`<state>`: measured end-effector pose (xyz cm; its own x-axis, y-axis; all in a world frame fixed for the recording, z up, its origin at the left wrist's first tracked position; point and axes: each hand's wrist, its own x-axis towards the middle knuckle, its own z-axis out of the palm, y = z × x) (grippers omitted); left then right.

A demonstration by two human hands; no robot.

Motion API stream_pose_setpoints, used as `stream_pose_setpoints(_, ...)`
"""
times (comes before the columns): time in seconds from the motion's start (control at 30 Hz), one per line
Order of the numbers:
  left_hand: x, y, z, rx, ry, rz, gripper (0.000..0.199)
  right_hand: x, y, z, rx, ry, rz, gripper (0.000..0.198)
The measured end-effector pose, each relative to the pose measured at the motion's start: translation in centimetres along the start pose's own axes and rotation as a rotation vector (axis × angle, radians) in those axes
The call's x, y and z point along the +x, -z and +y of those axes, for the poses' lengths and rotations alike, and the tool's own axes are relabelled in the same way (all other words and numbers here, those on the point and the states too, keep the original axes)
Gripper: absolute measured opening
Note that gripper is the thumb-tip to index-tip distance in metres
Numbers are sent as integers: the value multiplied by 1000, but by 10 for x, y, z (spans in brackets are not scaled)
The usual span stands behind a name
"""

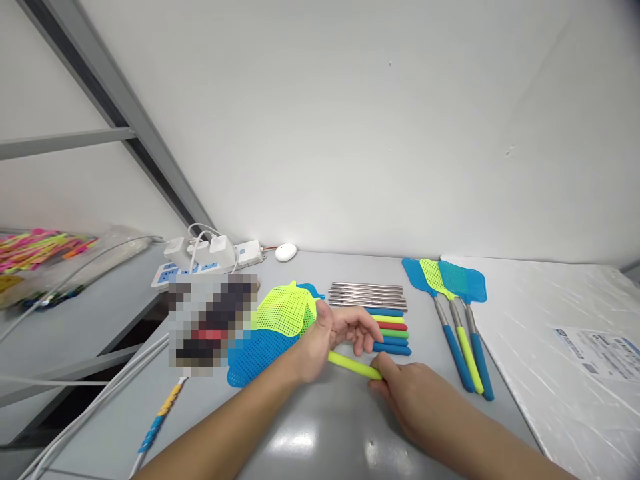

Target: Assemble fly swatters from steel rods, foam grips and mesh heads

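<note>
My right hand (pixel 413 397) is closed around the right end of a yellow-green handle grip (pixel 353 365), low over the grey table. My left hand (pixel 333 333) is at the grip's other end, thumb raised and fingers loosely curled and apart; the grip's left end is hidden behind its palm. Left of that hand lie mesh fly swatter heads, yellow-green (pixel 281 308) and blue (pixel 260 353). Beyond my hands is a row of metal rods (pixel 367 293). Several coloured handle grips, including a red one (pixel 393 327), lie just in front of the rods.
Three fly swatters with handles (pixel 463 327) lie at the right, beside a plastic-wrapped white sheet (pixel 565 320). A pixelated object (pixel 215 327), a power strip (pixel 193 270) with chargers, and a white round device (pixel 286 252) are left. Cables run down the left side.
</note>
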<state>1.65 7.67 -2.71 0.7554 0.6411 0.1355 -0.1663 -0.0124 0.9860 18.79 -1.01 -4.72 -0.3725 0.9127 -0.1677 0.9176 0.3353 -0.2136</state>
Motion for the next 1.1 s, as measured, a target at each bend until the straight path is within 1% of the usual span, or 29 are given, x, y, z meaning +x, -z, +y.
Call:
stream_pose_setpoints(0.1, 0, -2, 1, 24, -6, 27, 105, -1, 3, 1, 42, -16, -19, 10)
stream_pose_setpoints(0.17, 0, -6, 1, 74, -35, 76, 100, -2, 7, 3, 99, -7, -11, 11)
stream_pose_setpoints(0.27, -1, -10, 6, 182, -105, 159, 91, -4, 13, 11, 221, 31, 18, 17)
stream_pose_setpoints(0.33, -2, -6, 11, 262, -158, 235, 89, -5, 15, 16, 300, 34, 23, 21)
stream_pose_setpoints(0.37, -2, 0, 15, 333, -179, 300, 85, -5, 16, 18, 343, 32, 21, 23)
stream_pose_setpoints(0.43, -2, 18, 23, 587, -185, 477, 67, -5, 17, 21, 449, 26, 26, 26)
stream_pose_setpoints(0.47, -2, 30, 26, 773, -157, 567, 53, -5, 17, 22, 511, 24, 40, 27)
stream_pose_setpoints(0.5, -3, 43, 27, 980, -107, 642, 43, -4, 17, 23, 571, 26, 66, 27)
stream_pose_setpoints(0.53, -4, 56, 27, 1161, -42, 701, 37, -3, 17, 23, 623, 32, 104, 27)
stream_pose_setpoints(0.57, -6, 68, 26, 1312, 42, 734, 32, -2, 17, 24, 663, 39, 152, 27)
stream_pose_setpoints(0.6, -8, 80, 23, 1432, 132, 751, 31, -1, 17, 25, 690, 45, 201, 26)
stream_pose_setpoints(0.67, -12, 96, 15, 1594, 292, 698, 33, 2, 17, 28, 720, 47, 295, 27)
stream_pose_setpoints(0.73, -15, 104, 7, 1654, 374, 648, 34, 3, 16, 31, 735, 6, 378, 28)
stream_pose_setpoints(0.83, -16, 102, 0, 1653, 422, 616, 38, 5, 14, 35, 753, -78, 464, 29)
stream_pose_setpoints(0.93, -13, 93, -3, 1632, 458, 586, 42, 5, 15, 35, 769, -113, 488, 31)
stream_pose_setpoints(1.1, -6, 78, -7, 1617, 404, 565, 40, 6, 17, 31, 812, -137, 484, 35)
